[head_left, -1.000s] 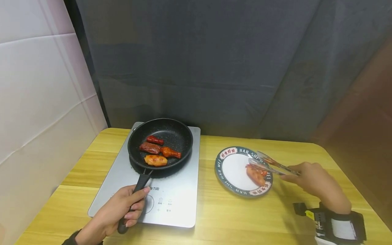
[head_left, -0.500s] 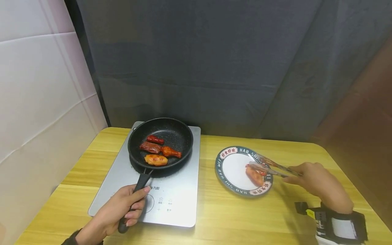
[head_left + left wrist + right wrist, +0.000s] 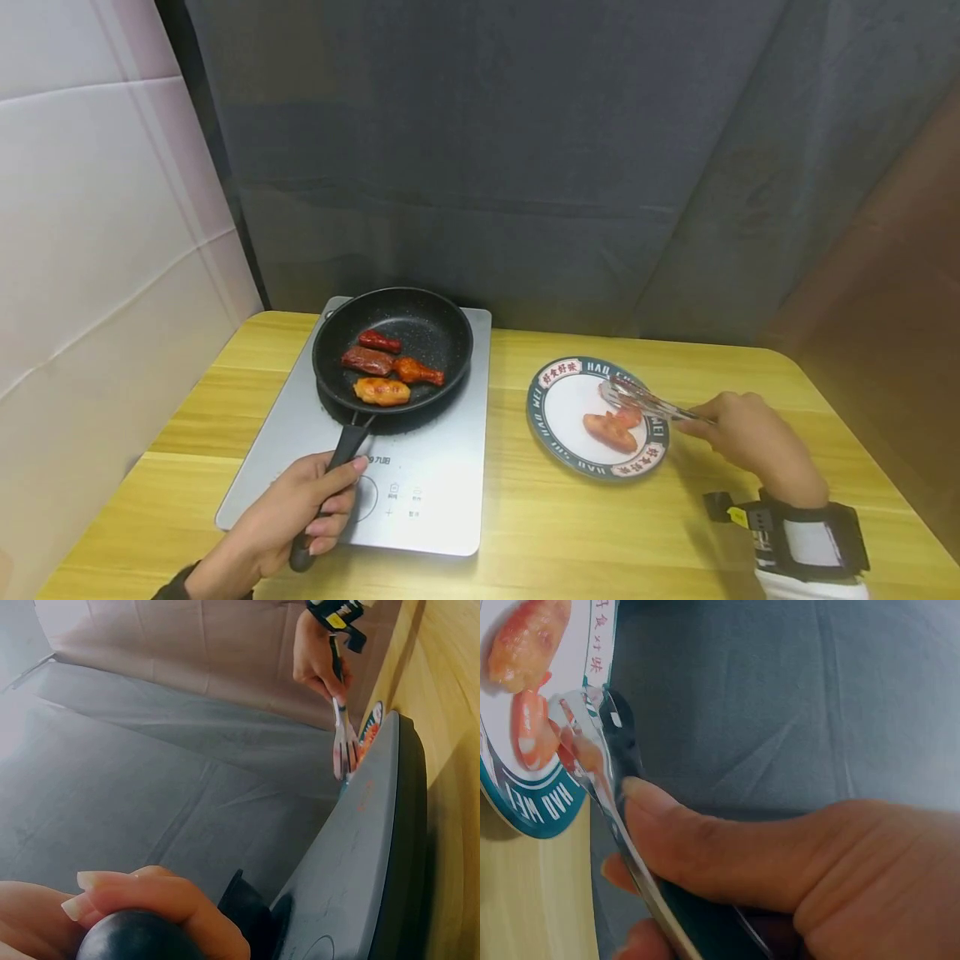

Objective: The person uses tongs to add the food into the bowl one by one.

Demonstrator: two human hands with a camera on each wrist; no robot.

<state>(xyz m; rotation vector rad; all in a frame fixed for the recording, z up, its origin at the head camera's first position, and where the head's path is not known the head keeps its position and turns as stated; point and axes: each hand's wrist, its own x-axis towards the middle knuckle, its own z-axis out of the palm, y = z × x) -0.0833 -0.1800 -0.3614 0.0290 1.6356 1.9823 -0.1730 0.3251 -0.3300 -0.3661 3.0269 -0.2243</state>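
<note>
My left hand (image 3: 300,508) grips the black handle (image 3: 348,446) of a frying pan (image 3: 435,325) on the hob. Inside the pan are a dark red piece (image 3: 379,341), a brown slab of meat (image 3: 367,361), a drumstick (image 3: 418,372) and a chicken wing (image 3: 382,392). My right hand (image 3: 742,442) holds metal tongs (image 3: 660,406) over the plate (image 3: 551,442), their arms close together. Pink-orange shows between the tongs' ends (image 3: 589,754), partly hidden by the metal. A pale wing (image 3: 610,432) and a shrimp (image 3: 534,731) lie on the plate.
The flat silver induction hob (image 3: 442,500) stands on the left of the wooden table (image 3: 570,533). A dark grey cloth (image 3: 480,167) hangs behind the table, with a white panel (image 3: 112,208) on the left and a brown one (image 3: 892,333) on the right.
The tongs' arms have come together over the plate, and my right hand has moved slightly left. The pale wing has shifted left on the plate. My left hand and the pan stay put.
</note>
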